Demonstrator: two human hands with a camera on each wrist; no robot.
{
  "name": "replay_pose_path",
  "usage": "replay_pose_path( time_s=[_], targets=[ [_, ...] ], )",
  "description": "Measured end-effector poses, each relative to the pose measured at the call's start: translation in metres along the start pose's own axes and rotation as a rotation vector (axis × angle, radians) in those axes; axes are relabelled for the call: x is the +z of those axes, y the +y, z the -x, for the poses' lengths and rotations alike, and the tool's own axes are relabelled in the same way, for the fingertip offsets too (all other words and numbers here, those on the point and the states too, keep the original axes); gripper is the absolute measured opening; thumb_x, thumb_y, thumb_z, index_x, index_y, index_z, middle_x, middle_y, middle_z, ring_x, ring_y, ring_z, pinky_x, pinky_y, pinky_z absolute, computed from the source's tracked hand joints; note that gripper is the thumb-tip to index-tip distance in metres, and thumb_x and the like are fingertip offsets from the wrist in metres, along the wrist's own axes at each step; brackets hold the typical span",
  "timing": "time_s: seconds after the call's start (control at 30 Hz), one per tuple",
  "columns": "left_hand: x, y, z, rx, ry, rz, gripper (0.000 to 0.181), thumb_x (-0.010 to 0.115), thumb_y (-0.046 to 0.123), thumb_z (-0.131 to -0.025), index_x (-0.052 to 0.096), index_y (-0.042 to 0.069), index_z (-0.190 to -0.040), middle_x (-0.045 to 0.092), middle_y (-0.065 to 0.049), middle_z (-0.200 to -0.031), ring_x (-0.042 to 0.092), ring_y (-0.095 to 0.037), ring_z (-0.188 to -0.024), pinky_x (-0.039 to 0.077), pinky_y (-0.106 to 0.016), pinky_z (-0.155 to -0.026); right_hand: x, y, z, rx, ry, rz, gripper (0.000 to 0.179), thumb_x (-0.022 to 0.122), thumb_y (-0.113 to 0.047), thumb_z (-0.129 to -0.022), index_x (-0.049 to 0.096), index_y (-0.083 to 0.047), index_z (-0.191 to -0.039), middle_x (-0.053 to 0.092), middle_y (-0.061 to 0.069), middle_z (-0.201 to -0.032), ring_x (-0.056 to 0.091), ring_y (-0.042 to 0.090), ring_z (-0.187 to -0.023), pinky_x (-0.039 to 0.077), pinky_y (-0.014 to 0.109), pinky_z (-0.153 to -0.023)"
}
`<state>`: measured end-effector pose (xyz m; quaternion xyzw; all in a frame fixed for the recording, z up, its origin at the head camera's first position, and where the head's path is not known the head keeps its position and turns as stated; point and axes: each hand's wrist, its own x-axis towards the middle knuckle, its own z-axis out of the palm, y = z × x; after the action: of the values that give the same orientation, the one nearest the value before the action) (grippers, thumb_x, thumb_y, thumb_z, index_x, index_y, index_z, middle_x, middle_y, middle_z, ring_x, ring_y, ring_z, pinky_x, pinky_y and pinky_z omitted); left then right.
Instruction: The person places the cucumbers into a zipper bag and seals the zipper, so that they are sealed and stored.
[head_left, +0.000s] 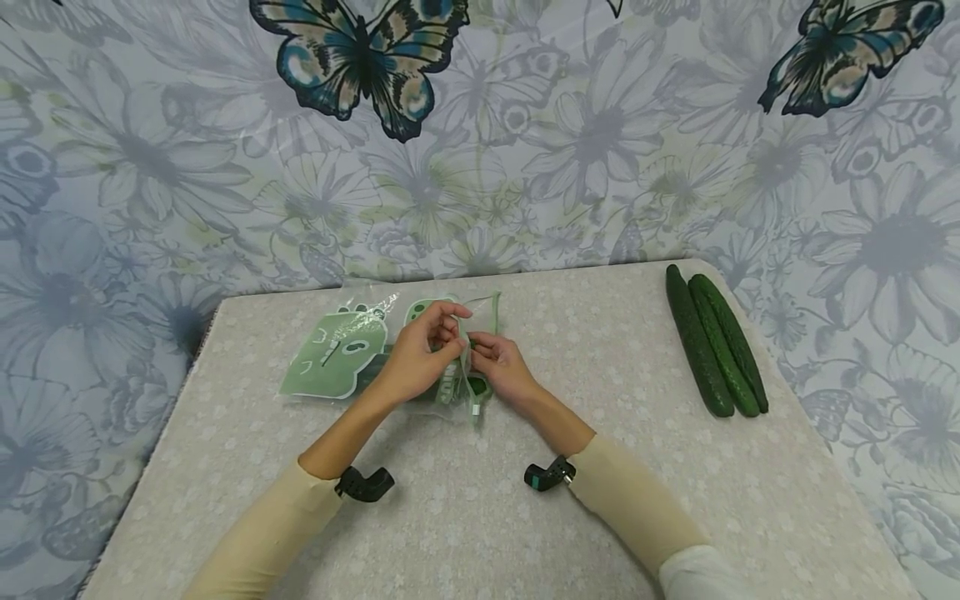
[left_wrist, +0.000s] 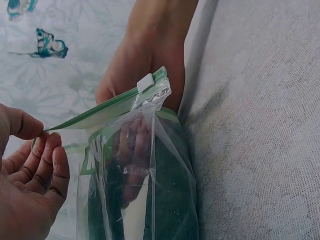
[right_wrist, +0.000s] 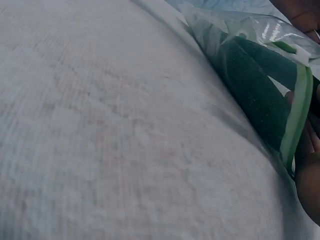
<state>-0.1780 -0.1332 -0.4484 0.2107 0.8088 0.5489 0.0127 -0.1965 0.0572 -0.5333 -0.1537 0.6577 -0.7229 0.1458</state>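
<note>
Two bare hands meet over a clear zip bag [head_left: 321, 360] that lies on its side, left of centre toward the far edge of a table w/ a pale patterned cloth [head_left: 600, 367]. Bag has pale-green cartoon print; dark-green lengths [left_wrist: 172, 185] show thru the plastic, prob. cucumbers.

L hand [head_left: 420, 357] pinches the green zip strip [left_wrist: 112, 101] at the mouth betw. thumb & forefinger, other fingers loosely bent. R hand [head_left: 508, 371] is at the same mouth, fingers visible thru the film near the contents; can't tell if it grips anything, or how far it's closed. White slider [left_wrist: 144, 82] sits near one end of the strip.

Handling (judgement): film should be v. light, limp & slick, apt to crumple, so best held by the strip, which looks stiffer; contents prob. firm, fairly heavy for the bag & a bit slippery, so grasp round the middle, w/ the film kept out from under the fingers.

Far right, well apart from the hands: three loose cucumbers [head_left: 699, 342] side by side. Behind: floral backdrop [head_left: 592, 150] w/ lg. butterflies [head_left: 363, 54].
</note>
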Motion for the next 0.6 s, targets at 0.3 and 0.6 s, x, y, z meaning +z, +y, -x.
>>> replay_pose_path(
  time_s=[0.3,0.6],
  targets=[
    [0.000,-0.002,0.001,-0.008,0.003,-0.002,0.034,0.063,0.011,-0.105,0.062,0.013,-0.139,0.064,-0.006,-0.108,0.063,-0.020,-0.094,0.054,-0.028,-0.085,-0.008,-0.005,0.008,-0.100,-0.027,0.540,0.029,0.068,-0.011,-0.103,0.076,-0.003,-0.130,0.078,0.015,-0.127,0.077,0.029,-0.114,0.063,0.036,-0.098],
    [0.002,-0.004,0.002,-0.011,-0.007,-0.017,0.031,0.064,0.014,-0.106,0.062,0.018,-0.137,0.064,-0.009,-0.109,0.063,-0.021,-0.095,0.054,-0.029,-0.085,-0.046,-0.028,0.040,-0.112,-0.053,0.717,0.031,0.061,-0.023,-0.110,0.073,-0.009,-0.136,0.077,0.005,-0.133,0.075,0.021,-0.117,0.061,0.041,-0.101]
  ],
)
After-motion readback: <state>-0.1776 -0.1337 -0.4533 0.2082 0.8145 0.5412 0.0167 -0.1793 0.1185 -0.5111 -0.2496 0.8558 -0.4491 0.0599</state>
